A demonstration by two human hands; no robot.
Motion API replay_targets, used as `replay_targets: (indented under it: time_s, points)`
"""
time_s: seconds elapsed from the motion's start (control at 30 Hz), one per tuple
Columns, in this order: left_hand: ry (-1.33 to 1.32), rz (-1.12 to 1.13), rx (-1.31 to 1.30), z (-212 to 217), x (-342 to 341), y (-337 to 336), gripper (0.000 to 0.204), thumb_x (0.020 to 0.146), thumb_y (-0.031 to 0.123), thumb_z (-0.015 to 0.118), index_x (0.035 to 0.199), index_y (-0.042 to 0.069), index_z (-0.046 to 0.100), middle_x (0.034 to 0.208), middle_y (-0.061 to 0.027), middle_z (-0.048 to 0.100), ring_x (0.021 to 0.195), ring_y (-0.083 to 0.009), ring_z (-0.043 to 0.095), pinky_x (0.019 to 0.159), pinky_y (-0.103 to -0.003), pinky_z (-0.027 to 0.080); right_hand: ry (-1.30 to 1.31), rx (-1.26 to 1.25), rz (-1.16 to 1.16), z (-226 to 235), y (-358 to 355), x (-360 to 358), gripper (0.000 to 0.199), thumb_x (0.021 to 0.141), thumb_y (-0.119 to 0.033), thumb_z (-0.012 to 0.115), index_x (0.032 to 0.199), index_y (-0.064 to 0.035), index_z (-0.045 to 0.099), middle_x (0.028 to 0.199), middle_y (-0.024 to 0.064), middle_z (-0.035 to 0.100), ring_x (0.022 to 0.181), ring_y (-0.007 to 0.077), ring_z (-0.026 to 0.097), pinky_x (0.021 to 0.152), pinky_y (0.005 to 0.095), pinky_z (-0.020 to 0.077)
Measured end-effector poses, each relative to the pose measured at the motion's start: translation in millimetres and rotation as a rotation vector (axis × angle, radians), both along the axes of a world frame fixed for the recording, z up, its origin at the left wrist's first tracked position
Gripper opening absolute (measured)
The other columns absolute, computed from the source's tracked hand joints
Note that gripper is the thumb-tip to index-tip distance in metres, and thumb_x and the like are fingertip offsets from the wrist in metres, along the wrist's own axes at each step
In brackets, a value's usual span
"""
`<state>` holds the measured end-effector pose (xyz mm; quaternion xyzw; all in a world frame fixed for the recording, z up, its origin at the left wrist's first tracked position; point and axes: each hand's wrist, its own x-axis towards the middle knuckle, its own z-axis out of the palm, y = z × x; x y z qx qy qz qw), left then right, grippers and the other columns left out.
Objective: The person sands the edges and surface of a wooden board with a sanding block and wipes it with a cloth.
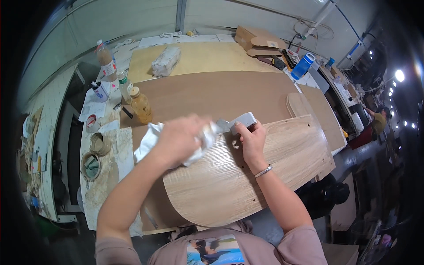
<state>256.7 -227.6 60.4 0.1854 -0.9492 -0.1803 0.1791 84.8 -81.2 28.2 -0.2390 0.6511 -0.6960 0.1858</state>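
Note:
My left hand (181,139), smeared by motion, is closed on a crumpled white cloth (150,140) above the left end of a wooden board (212,190). The board has a light wood grain, a rounded left end and several small dark holes. My right hand (251,140) grips a small pale grey block (244,121) between thumb and fingers over the board's far edge. A thin grey flat piece (223,125) shows between the block and the cloth; whether it joins the block I cannot tell. A little curled scrap (236,144) lies by my right hand.
Bottles, including an amber one (140,105), and open tins such as a green-stained one (91,166) line the left side. Behind are a wrapped block (166,62), a cardboard box (256,39) and a blue bottle (303,66). A person (375,123) stands far right.

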Motion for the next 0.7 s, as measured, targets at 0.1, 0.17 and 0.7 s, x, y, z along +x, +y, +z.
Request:
replay_targets:
  time_s: [0.1,0.17,0.7]
  points:
    - [-0.199,0.109,-0.016,-15.9,10.1,-34.2,0.041,0.078,0.016,0.064,0.119,0.017,0.068,0.111,-0.0122,0.071,0.099,-0.0313,0.068,0.089,-0.042,0.052,-0.044,0.01,-0.02,2.9,2.3,-0.9,0.023,0.085,-0.013,0.072,0.1,0.0021,0.063,0.086,0.007,0.067,0.07,0.0109,0.061,0.058,0.0249,0.0483]
    - [0.003,0.336,-0.167,-41.2,58.0,-92.9,0.04,0.081,0.012,0.061,0.121,0.013,0.067,0.105,-0.0161,0.072,0.096,-0.0343,0.069,0.084,-0.045,0.054,-0.046,-0.02,-0.003,5.0,-1.5,9.5,0.023,0.085,-0.013,0.072,0.099,0.0021,0.063,0.085,0.0072,0.067,0.069,0.0111,0.061,0.057,0.025,0.0483]
    - [0.055,0.2,-0.021,-23.1,91.8,-15.1,0.039,0.069,0.026,0.08,0.106,0.015,0.073,0.11,-0.0079,0.068,0.102,-0.0302,0.064,0.089,-0.043,0.052,-0.044,0.002,0.012,5.4,-0.6,6.8,0.021,0.085,-0.015,0.073,0.095,0.0011,0.063,0.079,0.0035,0.064,0.062,0.0075,0.056,0.052,0.023,0.0437]
